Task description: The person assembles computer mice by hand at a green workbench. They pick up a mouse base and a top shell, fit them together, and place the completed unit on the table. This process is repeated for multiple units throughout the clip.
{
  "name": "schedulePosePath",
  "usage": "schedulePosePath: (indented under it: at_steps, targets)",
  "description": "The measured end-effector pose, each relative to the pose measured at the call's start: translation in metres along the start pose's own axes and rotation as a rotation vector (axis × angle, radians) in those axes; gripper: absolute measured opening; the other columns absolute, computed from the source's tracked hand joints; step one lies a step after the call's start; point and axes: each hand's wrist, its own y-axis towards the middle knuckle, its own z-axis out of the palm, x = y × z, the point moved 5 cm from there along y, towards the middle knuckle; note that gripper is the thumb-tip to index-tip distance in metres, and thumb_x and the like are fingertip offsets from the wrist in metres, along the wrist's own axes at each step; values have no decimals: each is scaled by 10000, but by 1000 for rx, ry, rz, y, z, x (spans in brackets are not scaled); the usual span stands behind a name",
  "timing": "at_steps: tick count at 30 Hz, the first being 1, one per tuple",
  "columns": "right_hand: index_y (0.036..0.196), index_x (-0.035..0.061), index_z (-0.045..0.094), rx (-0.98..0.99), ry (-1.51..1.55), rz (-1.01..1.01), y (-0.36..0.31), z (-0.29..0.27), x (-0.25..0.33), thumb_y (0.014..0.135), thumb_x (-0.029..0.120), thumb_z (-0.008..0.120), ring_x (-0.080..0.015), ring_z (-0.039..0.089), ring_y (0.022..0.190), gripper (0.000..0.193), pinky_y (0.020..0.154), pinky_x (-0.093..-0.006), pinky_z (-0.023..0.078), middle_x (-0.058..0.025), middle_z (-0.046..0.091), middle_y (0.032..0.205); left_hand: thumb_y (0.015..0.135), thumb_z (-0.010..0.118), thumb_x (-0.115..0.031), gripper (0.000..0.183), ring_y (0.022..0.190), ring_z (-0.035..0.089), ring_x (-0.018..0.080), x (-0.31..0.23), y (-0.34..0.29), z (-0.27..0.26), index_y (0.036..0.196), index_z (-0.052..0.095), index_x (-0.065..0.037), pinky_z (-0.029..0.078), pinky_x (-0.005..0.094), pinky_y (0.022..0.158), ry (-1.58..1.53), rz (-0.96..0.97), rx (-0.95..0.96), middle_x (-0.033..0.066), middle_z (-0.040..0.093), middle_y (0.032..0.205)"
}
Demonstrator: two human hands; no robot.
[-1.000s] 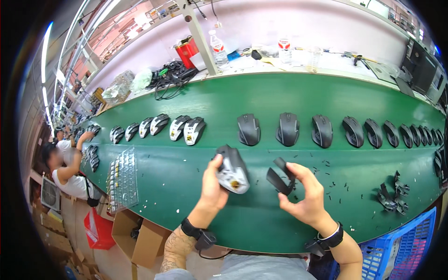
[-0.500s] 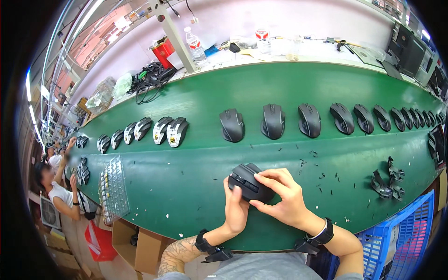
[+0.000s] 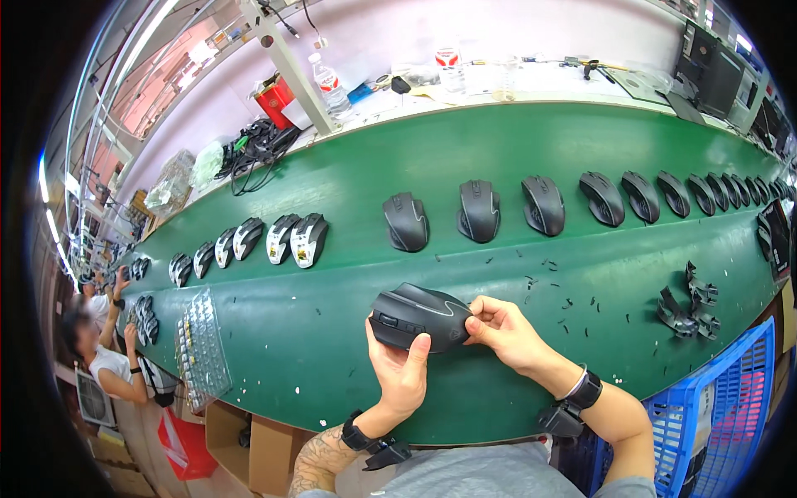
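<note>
A black computer mouse (image 3: 420, 315) is held above the green bench, its side with buttons turned toward me. My left hand (image 3: 397, 365) grips its left end, thumb on the near side and fingers partly hidden behind it. At the other end, the thumb and fingers of my right hand (image 3: 505, 329) pinch the mouse. Beyond my hands stands a row of black mice, among them one mouse (image 3: 406, 222) straight ahead. Farther left, mice with white and black shells (image 3: 309, 241) sit in the same row.
Black plastic pieces (image 3: 687, 309) and small scraps are scattered to the right. A clear tray of small parts (image 3: 203, 349) lies at left, near an open cardboard box (image 3: 270, 448). A blue crate (image 3: 706, 407) stands at lower right. Co-workers sit far left.
The mouse has been turned in my hands, so its side now faces me. My right hand has shifted from its top to its right end; my left hand has moved slightly left.
</note>
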Motion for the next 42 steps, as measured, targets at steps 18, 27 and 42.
schedulePosePath:
  at_steps: [18,27,42]
  targets:
    - [967,10,632,-17,171,216,2,-17,0,958,344,518,-113,548,750,353,720,-278,472,-48,632,886,964,205,-567,734,763,673,308,6,18,-18,975,611,44,547,334,693,-18,-511,-4,181,673,897]
    - [926,26,637,-79,256,292,0,-22,-8,940,413,526,-117,537,693,403,689,-278,468,-31,609,813,945,542,-219,298,606,649,200,15,3,3,897,623,64,511,261,556,294,-429,221,144,654,734]
    - [1034,11,578,-1362,-1555,403,-150,-181,156,508,178,858,-341,469,1046,619,890,-392,452,-159,551,1056,975,451,-330,333,508,357,44,20,191,-130,726,485,-112,251,200,443,825,-500,341,-49,418,601]
